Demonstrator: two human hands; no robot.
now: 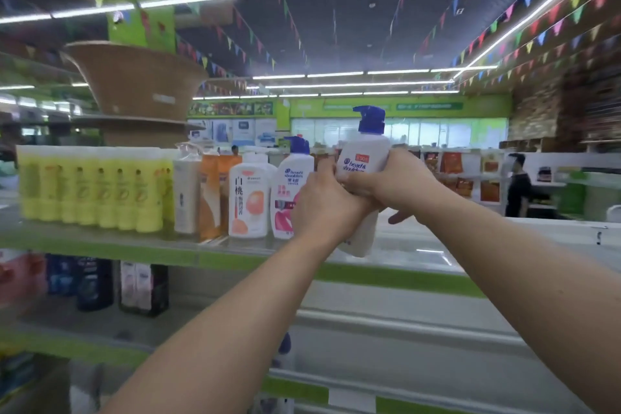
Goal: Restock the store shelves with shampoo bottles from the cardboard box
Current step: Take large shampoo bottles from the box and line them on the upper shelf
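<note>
1. Both hands are up at the top shelf (100, 242); the left hand (322, 202) and the right hand (386, 181) are each wrapped tight around one white pump bottle (364, 158) with a blue pump head; fingers fully curled on it, nothing else in either grip.

2. The bottle is held tilted, its base just above the shelf's surface and not yet set down as far as I can judge; it hangs just right of the pink-labelled shampoo bottle (290, 188), which stands upright on the shelf and makes our landmark.

3. Left of that pink-labelled bottle, touching or nearly so, stands a peach-labelled white bottle (248, 202); further left come orange bottles (211, 195), a pale pump bottle (185, 191), then a long row of yellow bottles (90, 191); that stretch looks filled.

4. Right of the pink-labelled bottle, past the held one, the shelf runs bare; so plenty of room is left to stock, I'd say.

5. Below the landmark, the lower shelf (67, 323) shows dark bottles (94, 282) at its left and open space beyond.

6. The cardboard box is out of view; how many bottles remain in it cannot be told.

7. Verdict: partway through; this bottle's placement is the step in hand, and more of the row is yet to fill.
</note>
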